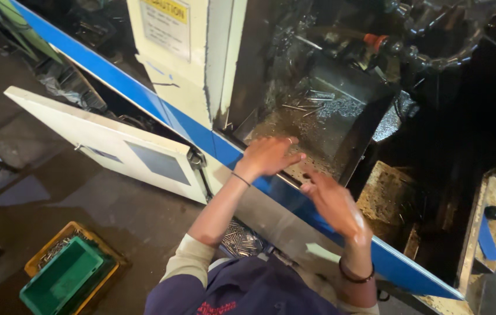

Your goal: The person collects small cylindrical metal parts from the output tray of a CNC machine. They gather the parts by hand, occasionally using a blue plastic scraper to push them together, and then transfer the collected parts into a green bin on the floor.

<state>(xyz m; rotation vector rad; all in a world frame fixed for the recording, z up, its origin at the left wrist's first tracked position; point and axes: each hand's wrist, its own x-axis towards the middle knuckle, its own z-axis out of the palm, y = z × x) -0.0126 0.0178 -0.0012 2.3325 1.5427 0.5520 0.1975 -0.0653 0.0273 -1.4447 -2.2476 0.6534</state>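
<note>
My left hand (268, 156) reaches over the blue front rim (233, 154) of a machine, fingers spread flat and holding nothing, a ring on one finger. It hovers at the edge of a dark metal chip tray (341, 125) filled with shiny swarf and several thin metal rods (309, 102). My right hand (335, 204) is just to the right and nearer, also flat and empty, over the same blue rim. Whether either hand touches the rim I cannot tell.
A cream machine door (114, 143) with a small window hangs open to the left. A green crate (64, 280) sits inside a yellow one on the dark floor at lower left. Segmented coolant hoses (428, 55) hang at top right. A bin of small metal parts (242, 239) sits below.
</note>
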